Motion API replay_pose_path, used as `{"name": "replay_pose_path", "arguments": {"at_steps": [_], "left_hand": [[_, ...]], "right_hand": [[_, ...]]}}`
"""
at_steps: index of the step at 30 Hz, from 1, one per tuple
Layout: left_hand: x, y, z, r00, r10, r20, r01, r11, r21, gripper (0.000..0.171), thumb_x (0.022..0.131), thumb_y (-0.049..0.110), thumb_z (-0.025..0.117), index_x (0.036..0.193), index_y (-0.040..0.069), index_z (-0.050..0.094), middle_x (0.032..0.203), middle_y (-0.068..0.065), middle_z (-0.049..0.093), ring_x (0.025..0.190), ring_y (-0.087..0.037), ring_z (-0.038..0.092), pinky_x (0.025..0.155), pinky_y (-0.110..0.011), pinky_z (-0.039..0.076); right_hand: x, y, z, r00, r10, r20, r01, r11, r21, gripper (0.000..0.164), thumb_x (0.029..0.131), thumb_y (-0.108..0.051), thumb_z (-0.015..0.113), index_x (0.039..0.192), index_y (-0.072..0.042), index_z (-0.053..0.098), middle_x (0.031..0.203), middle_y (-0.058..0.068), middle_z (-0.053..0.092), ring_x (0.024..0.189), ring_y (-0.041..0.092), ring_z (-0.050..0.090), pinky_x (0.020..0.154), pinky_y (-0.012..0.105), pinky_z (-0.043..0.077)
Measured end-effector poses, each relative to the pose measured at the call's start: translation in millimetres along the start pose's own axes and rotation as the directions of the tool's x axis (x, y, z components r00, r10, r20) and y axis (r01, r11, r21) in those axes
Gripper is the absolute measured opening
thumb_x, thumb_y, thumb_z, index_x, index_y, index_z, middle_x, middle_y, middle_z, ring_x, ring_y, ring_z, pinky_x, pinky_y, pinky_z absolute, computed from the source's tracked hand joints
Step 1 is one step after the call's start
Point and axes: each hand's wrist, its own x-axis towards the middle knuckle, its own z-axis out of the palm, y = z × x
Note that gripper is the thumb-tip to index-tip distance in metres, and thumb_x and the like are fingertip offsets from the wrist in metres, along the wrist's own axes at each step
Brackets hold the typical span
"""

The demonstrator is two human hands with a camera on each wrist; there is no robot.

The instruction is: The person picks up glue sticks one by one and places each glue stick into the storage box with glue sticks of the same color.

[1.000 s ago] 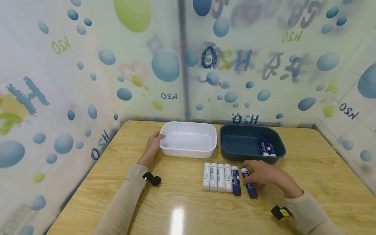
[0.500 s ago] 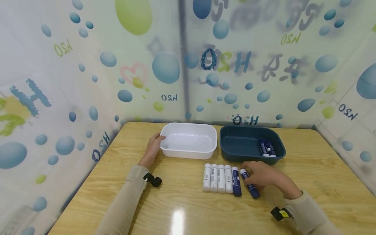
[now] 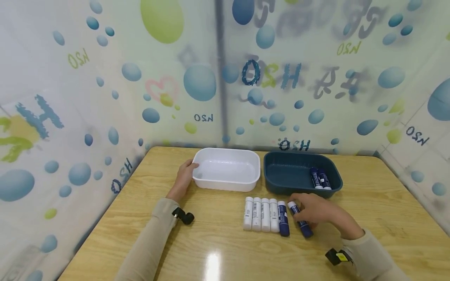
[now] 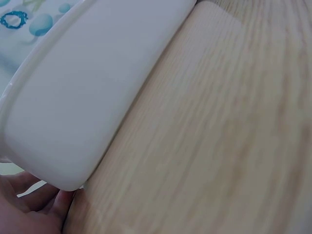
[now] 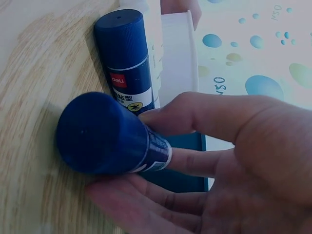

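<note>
My right hand (image 3: pixel 314 210) pinches a dark blue glue stick (image 3: pixel 304 229) with a white end, between thumb and fingers. In the right wrist view, the blue cap of this glue stick (image 5: pixel 92 134) points toward the camera. Just left of it lies another blue glue stick (image 3: pixel 283 224), beside a row of several white glue sticks (image 3: pixel 261 214). At the white tray (image 3: pixel 225 185), my left hand (image 3: pixel 183 177) grips the left end, thumb over the rim. Fingers (image 4: pixel 41 197) show below the tray's corner in the left wrist view.
To the right of the white tray stands a dark teal tray (image 3: pixel 281 188), with two blue glue sticks (image 3: pixel 320 178) lying at its right end. Both trays are near the back of the wooden table (image 3: pixel 197 242), before a patterned wall covering (image 3: pixel 165 128).
The pinched glue stick has tilted a little, its lower end shifting right, away from the row. My left hand keeps its place on the white tray. The head view has shifted slightly.
</note>
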Motion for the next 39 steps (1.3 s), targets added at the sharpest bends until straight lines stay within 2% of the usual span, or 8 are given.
{"name": "replay_pose_path", "arguments": {"at_steps": [9,18,30,39], "left_hand": [[1.6,-3.8,-0.7,1.0,-0.004,0.007,0.004,1.0,-0.005,0.056,0.104,0.026,0.046,0.155,0.004,0.043,0.162,-0.017,0.043,0.148,-0.033,0.044,0.125,-0.048,0.034],[0.3,-4.3,-0.6,1.0,0.001,0.003,-0.001,1.0,-0.004,0.054,0.104,0.026,0.046,0.153,0.003,0.046,0.159,-0.018,0.047,0.145,-0.034,0.047,0.124,-0.048,0.036],[-0.3,-1.2,-1.6,1.0,0.006,0.001,-0.006,1.0,0.009,0.056,0.104,0.028,0.046,0.154,0.004,0.044,0.16,-0.017,0.045,0.148,-0.034,0.044,0.124,-0.05,0.035],[-2.2,-0.9,-1.3,1.0,-0.006,0.007,0.006,1.0,0.019,0.055,0.104,0.03,0.046,0.154,0.007,0.045,0.16,-0.015,0.046,0.147,-0.032,0.045,0.124,-0.049,0.035]], "right_hand": [[-0.1,0.4,0.6,0.997,-0.083,0.007,0.082,0.996,0.023,0.046,0.089,-0.014,0.073,0.134,-0.009,0.06,0.082,0.007,0.063,0.058,0.018,0.06,0.055,0.036,0.058],[-0.9,0.7,0.4,0.998,-0.063,0.014,0.062,0.998,0.02,0.045,0.09,-0.013,0.071,0.134,-0.01,0.06,0.082,0.008,0.06,0.059,0.019,0.06,0.055,0.035,0.058],[2.7,-0.3,-1.2,0.999,-0.022,0.025,0.022,1.0,0.0,0.049,0.091,-0.014,0.071,0.137,-0.01,0.058,0.087,0.009,0.06,0.063,0.02,0.061,0.056,0.036,0.058],[2.6,1.0,1.6,0.999,-0.039,0.026,0.039,0.999,-0.001,0.048,0.09,-0.014,0.071,0.136,-0.008,0.058,0.082,0.008,0.06,0.059,0.02,0.06,0.054,0.036,0.058]]}}
